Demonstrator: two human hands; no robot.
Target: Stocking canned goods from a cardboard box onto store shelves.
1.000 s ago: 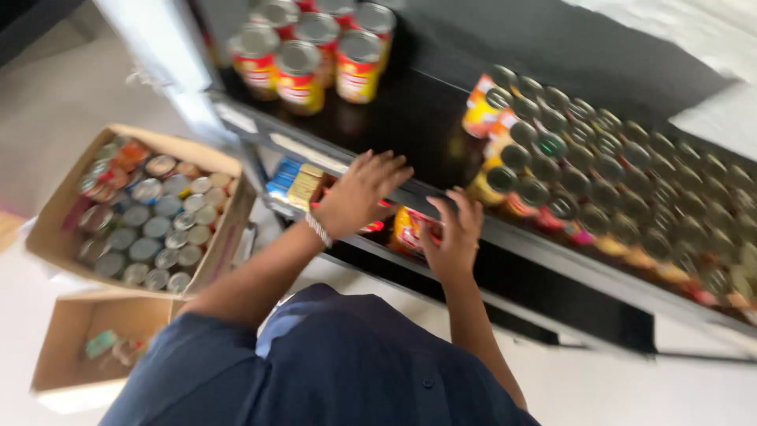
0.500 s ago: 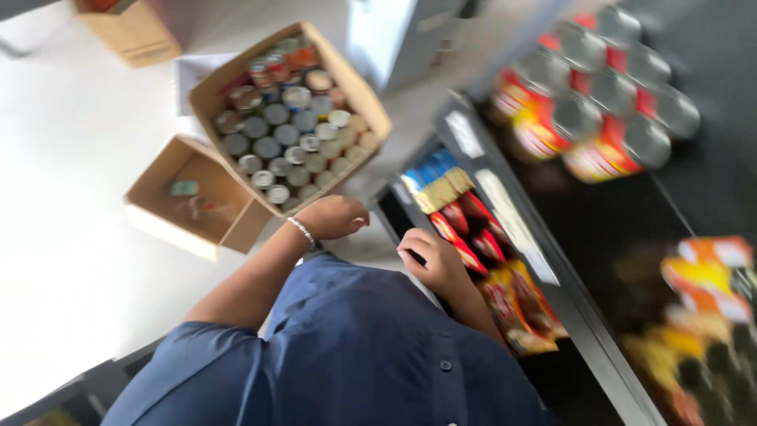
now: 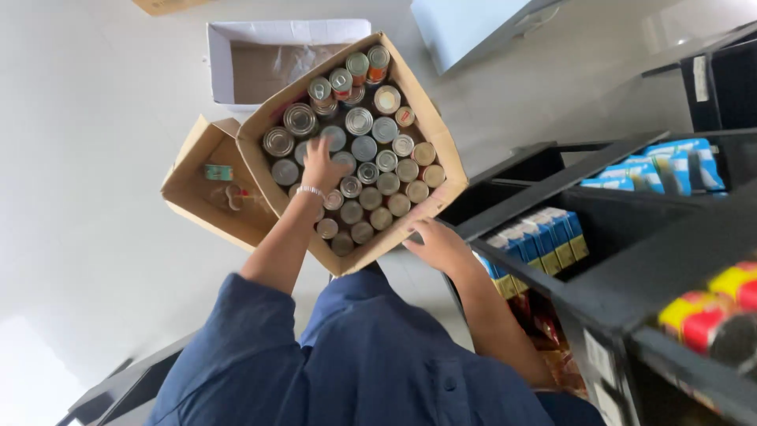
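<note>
The left hand (image 3: 322, 162) reaches down into a large open cardboard box (image 3: 430, 138) packed with upright tin cans (image 3: 371, 170), most showing plain silver lids and a few showing orange or red labels at the far end. Its fingers are spread and curled over the cans near the middle left of the box, touching their tops; whether it has closed around 1 can yet is hard to tell from above, since the palm hides what is under it. A thin bracelet (image 3: 310, 191) sits on that wrist.

The right hand (image 3: 438, 246) rests open and flat on the near right corner of the box, fingers against the cardboard edge, gripping nothing. It lies just beside the dark metal shelf unit (image 3: 552, 185), where blue cartons (image 3: 544, 233) stand in a row on a lower shelf and red and yellow cans (image 3: 710, 304) lie on a nearer one.

A smaller open cardboard box (image 3: 189, 197) with a few loose items touches the big box on its left, and a white open box (image 3: 276, 35) sits behind both on the pale floor (image 3: 87, 158).

To lift well here, the fingers should go down around a single can's sides rather than its lid, while the other hand steadies the box.
</note>
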